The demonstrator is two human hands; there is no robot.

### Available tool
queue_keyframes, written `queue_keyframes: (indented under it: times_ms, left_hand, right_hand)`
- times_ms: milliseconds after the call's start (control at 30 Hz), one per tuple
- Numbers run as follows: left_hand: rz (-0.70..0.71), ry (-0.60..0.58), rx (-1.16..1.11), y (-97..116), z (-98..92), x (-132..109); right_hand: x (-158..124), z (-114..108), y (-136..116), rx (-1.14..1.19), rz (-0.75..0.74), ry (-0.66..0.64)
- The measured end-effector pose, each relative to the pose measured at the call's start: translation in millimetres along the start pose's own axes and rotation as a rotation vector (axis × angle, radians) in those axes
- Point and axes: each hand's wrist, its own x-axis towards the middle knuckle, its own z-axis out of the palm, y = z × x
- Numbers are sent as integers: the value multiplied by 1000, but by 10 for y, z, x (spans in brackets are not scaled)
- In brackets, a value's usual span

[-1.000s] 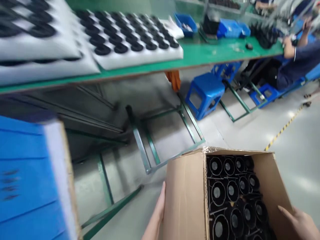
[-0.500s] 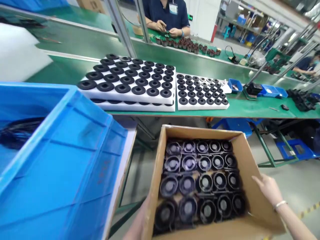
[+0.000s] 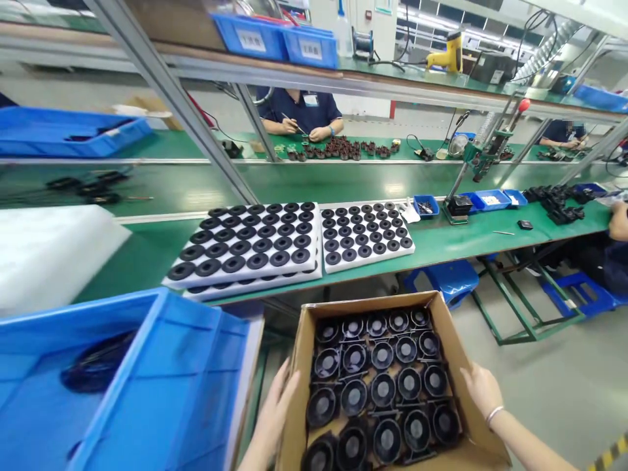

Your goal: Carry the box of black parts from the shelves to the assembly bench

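An open cardboard box [image 3: 466,353] is held between my two hands in front of the workbench. Inside it, rows of black round plastic housings [image 3: 383,389] lie with their open cups facing up. My left hand [image 3: 273,405] grips the box's left wall, thumb near the rim. On the opposite wall is my right hand [image 3: 483,392], closed over the edge, with a bracelet at the wrist. The box's near side runs out of view at the bottom.
A big blue bin [image 3: 161,392] with a black item inside stands at my left. White foam trays [image 3: 314,275] of black discs lie on the green bench [image 3: 353,278]. A blue stool [image 3: 449,281] stands beneath. A co-worker [image 3: 299,114] sits across; another person's hand [image 3: 619,219] shows far right.
My view has lifted, bringing the upper shelf into sight. The box has shifted slightly left in view. My left hand, blurred and mostly hidden before, now shows clearly on the box wall.
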Motion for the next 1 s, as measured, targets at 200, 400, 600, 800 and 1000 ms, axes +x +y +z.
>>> queue_keyframes:
  times_ms: [200, 400, 600, 800, 1000]
  left_hand:
    - [147, -17, 359, 743, -138, 691]
    - [88, -181, 496, 949, -260, 1218]
    - [-5, -372, 588, 856, -388, 1116]
    - [1, -442, 624, 711, -468, 835]
    - [20, -417, 687, 647, -674, 807]
  right_hand:
    - [-62, 5, -34, -18, 15, 16]
    - [11, -1, -44, 6, 61, -53]
    - [131, -95, -99, -28, 46, -217]
    - [165, -256, -181, -78, -4, -320]
    - [290, -377, -442, -76, -15, -321]
